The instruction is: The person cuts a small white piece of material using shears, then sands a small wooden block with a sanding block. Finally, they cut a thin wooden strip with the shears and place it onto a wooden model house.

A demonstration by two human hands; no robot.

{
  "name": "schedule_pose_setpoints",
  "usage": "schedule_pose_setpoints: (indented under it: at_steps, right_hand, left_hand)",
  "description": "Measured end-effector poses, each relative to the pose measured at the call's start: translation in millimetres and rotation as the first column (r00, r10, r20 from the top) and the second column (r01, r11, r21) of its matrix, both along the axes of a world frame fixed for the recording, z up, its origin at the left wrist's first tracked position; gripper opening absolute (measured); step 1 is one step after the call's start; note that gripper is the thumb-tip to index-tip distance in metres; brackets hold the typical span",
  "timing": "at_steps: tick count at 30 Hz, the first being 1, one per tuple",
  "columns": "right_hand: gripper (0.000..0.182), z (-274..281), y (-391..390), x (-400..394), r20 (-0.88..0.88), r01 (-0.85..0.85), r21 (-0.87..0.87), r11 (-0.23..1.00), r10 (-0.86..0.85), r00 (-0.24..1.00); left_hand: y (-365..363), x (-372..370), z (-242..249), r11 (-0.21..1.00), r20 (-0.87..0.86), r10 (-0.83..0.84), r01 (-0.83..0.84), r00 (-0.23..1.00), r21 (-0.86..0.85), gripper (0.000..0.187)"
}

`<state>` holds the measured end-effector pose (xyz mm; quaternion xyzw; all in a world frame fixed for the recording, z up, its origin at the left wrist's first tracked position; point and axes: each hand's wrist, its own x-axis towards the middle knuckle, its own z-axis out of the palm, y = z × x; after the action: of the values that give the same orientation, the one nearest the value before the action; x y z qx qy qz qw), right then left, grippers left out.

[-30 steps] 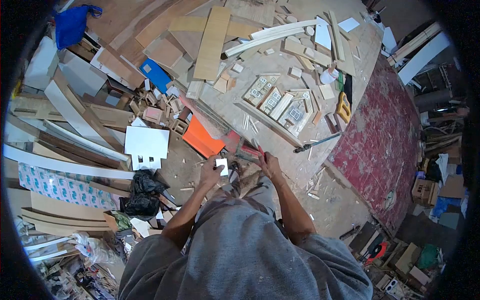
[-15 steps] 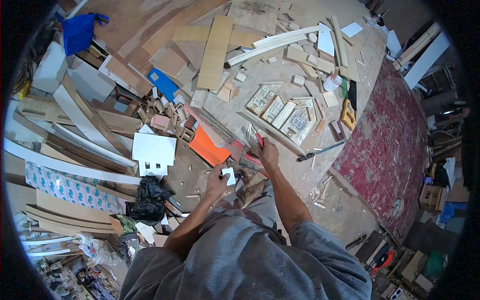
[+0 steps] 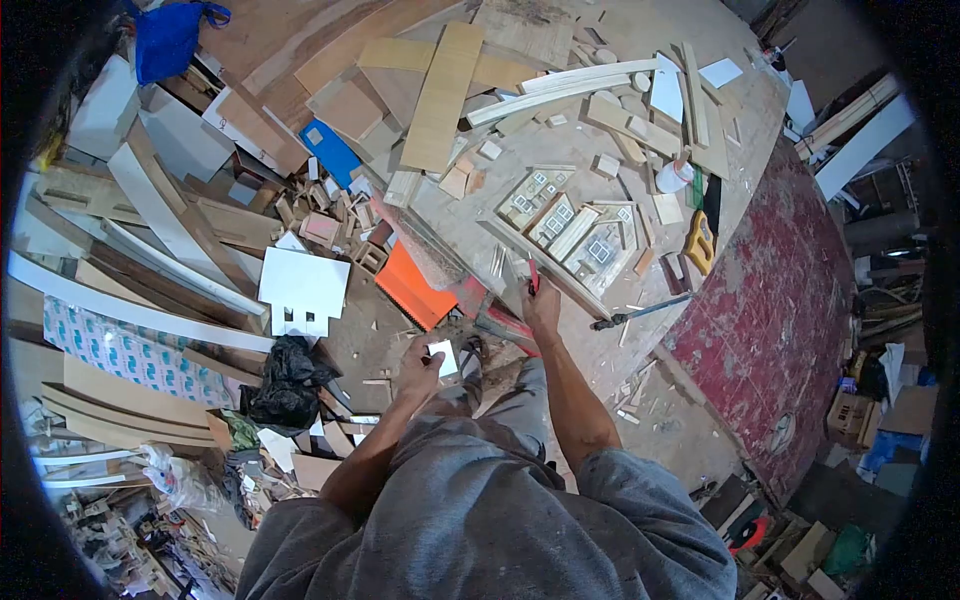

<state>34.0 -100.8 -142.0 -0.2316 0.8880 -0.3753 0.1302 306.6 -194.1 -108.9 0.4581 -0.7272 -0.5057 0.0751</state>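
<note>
My left hand (image 3: 416,370) is closed on a small white square piece (image 3: 443,356), held low in front of my body above the floor. My right hand (image 3: 541,310) is at the near edge of the work table, its fingers wrapped round a slim red-handled tool (image 3: 533,271). The tool points away from me; its tip is too small to make out. Just beyond it lies a model house front (image 3: 565,225) with small white-framed windows and wooden strips. Thin strips (image 3: 497,262) rest on the table left of the tool.
A yellow-handled saw (image 3: 702,243), a white bottle (image 3: 674,176) and wood offcuts (image 3: 627,118) lie on the table. An orange sheet (image 3: 412,288), a white cut-out board (image 3: 303,290) and a black plastic bag (image 3: 288,382) are on the left. A red worn surface (image 3: 765,330) stretches to the right.
The view has shifted slightly. My left hand, with the white piece, has moved a little left and down. The red tool in my right hand now stands more upright in view.
</note>
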Motion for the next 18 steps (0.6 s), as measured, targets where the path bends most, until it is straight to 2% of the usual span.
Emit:
schedule_pose_setpoints:
  at_steps: [1,2,4,5,6,7,8,10,11,12,14,15,16,18]
  right_hand:
    - [0.028,1,0,1,-0.084,0.029,-0.027,0.999,-0.031,0.996]
    - [0.028,2,2,1,-0.083,0.03,-0.024,0.999,-0.032,0.996]
    - [0.026,15,7,4,-0.112,0.0,-0.25,0.968,-0.029,0.993]
    - [0.026,20,13,10,-0.103,0.009,-0.245,0.969,-0.035,0.994]
    - [0.027,26,22,16,0.053,0.063,-0.206,0.976,-0.054,0.997]
    - [0.027,35,31,20,0.203,0.114,-0.159,0.981,-0.081,0.976]
    - [0.027,44,41,26,0.2,0.131,-0.152,0.98,-0.1,0.975]
    - [0.029,63,61,46,0.236,0.254,-0.284,0.925,-0.189,0.953]
    - [0.037,64,76,52,0.289,0.219,-0.183,0.958,-0.16,0.944]
    - [0.037,64,91,59,0.281,0.243,-0.176,0.954,-0.188,0.941]
    - [0.045,57,118,72,0.485,0.28,-0.166,0.946,-0.169,0.858]
    - [0.045,54,128,77,0.481,0.303,-0.158,0.94,-0.195,0.855]
    - [0.047,51,135,81,0.503,0.316,-0.121,0.941,-0.216,0.837]
    - [0.05,47,144,82,0.524,0.336,-0.082,0.938,-0.246,0.815]
  left_hand:
    - [0,-4,-7,1.0,-0.056,-0.008,0.01,0.998,0.023,0.035]
    - [2,-7,-13,0.999,-0.109,-0.016,0.022,0.994,0.047,0.035]
    - [1,-25,-8,0.994,-0.128,-0.106,0.103,0.986,-0.036,0.036]
    - [0,-42,30,0.985,-0.038,-0.17,0.171,0.985,0.005,0.032]
    - [5,-49,4,0.991,-0.253,-0.104,0.123,0.962,0.058,0.033]
    - [6,-61,6,0.983,-0.191,-0.081,0.11,0.978,0.146,0.035]
    - [6,-76,9,0.968,-0.129,-0.068,0.096,0.989,0.231,0.038]
    - [14,-103,-4,0.957,-0.206,-0.067,0.122,0.976,0.265,0.039]
    - [21,-117,-13,0.947,-0.275,-0.044,0.127,0.96,0.295,0.04]
    - [25,-132,-22,0.94,-0.282,-0.067,0.155,0.957,0.303,0.04]
    - [35,-163,-36,0.949,-0.14,-0.286,0.3,0.948,0.095,0.043]
    - [40,-177,-8,0.946,-0.167,-0.283,0.304,0.944,0.114,0.047]
    - [45,-185,-20,0.938,-0.172,-0.303,0.325,0.938,0.12,0.047]
    - [55,-196,-46,0.914,-0.162,-0.371,0.33,0.914,-0.235,0.05]
